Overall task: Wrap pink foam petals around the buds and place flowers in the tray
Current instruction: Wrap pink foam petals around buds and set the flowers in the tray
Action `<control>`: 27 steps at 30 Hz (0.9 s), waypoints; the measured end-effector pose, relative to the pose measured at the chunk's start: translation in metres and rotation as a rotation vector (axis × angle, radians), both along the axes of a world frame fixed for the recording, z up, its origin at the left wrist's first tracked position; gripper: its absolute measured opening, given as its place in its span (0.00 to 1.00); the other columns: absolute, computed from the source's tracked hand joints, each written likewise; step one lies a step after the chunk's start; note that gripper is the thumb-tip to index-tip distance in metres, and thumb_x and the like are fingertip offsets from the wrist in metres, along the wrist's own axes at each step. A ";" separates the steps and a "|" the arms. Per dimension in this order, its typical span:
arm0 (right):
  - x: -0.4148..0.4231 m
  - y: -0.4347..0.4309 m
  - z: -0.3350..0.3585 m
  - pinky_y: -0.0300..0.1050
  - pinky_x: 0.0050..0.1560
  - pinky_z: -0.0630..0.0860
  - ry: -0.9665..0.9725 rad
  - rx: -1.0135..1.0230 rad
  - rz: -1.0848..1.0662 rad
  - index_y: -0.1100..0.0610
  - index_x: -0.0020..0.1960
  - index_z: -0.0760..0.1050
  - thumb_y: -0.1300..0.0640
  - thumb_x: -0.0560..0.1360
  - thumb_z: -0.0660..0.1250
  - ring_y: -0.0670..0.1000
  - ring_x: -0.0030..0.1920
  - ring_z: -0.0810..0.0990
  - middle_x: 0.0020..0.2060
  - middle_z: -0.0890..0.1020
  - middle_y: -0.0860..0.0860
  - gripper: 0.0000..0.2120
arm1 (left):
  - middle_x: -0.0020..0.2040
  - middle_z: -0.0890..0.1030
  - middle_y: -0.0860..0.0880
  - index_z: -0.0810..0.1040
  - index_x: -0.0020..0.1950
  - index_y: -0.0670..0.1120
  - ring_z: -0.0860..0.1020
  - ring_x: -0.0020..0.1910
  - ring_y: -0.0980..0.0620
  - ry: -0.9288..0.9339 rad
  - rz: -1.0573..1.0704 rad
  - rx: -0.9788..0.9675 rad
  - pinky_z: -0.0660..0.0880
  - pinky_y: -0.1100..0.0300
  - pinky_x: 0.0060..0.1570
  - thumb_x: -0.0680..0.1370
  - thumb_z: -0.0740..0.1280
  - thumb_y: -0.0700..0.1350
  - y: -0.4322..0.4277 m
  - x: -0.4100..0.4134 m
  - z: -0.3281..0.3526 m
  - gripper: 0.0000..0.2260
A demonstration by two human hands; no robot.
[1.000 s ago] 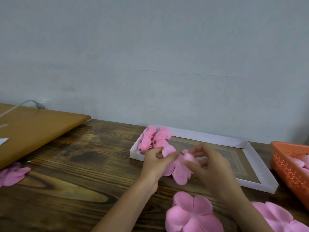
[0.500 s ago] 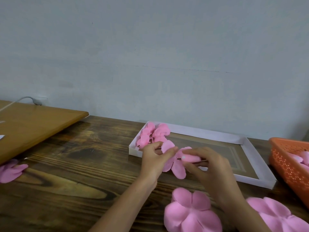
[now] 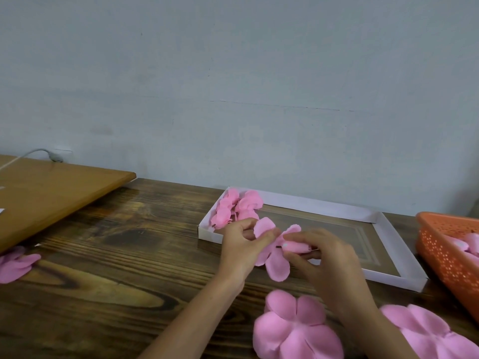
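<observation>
My left hand (image 3: 242, 246) pinches a pink foam petal piece (image 3: 276, 263) just in front of the white tray (image 3: 399, 238). My right hand (image 3: 326, 257) grips a pink bud (image 3: 295, 246), whose tip points left into the middle of the petal piece. Finished pink flowers (image 3: 237, 207) lie in the tray's far left corner. The hands hide the join between bud and petals.
Flat pink petal pieces lie on the dark wooden table near me (image 3: 295, 330) and at the lower right (image 3: 427, 330); another (image 3: 15, 265) lies at the far left. An orange basket (image 3: 445, 252) holding pink pieces stands at the right. A light wooden board (image 3: 51, 193) overhangs the left.
The bud in my right hand has turned sideways and moved left into the petal piece. Both hands have stayed close together in front of the tray.
</observation>
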State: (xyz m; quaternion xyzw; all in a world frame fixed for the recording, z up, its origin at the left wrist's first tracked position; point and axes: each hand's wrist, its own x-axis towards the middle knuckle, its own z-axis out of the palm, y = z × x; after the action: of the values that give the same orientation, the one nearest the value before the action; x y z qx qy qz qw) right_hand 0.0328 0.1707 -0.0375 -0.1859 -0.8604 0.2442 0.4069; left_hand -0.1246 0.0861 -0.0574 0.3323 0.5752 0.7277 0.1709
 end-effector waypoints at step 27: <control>0.006 0.002 0.013 0.47 0.44 0.85 0.153 -0.369 0.096 0.49 0.54 0.84 0.59 0.66 0.84 0.48 0.46 0.86 0.46 0.87 0.46 0.19 | 0.51 0.87 0.42 0.88 0.53 0.45 0.84 0.55 0.39 -0.085 -0.458 0.036 0.81 0.45 0.58 0.71 0.79 0.46 -0.008 0.004 0.013 0.12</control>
State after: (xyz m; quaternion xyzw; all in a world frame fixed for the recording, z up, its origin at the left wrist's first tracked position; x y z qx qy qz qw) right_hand 0.0393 0.1727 -0.0245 -0.1969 -0.7753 0.4304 0.4182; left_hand -0.1209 0.0781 -0.0442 0.4261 0.4640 0.6935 0.3495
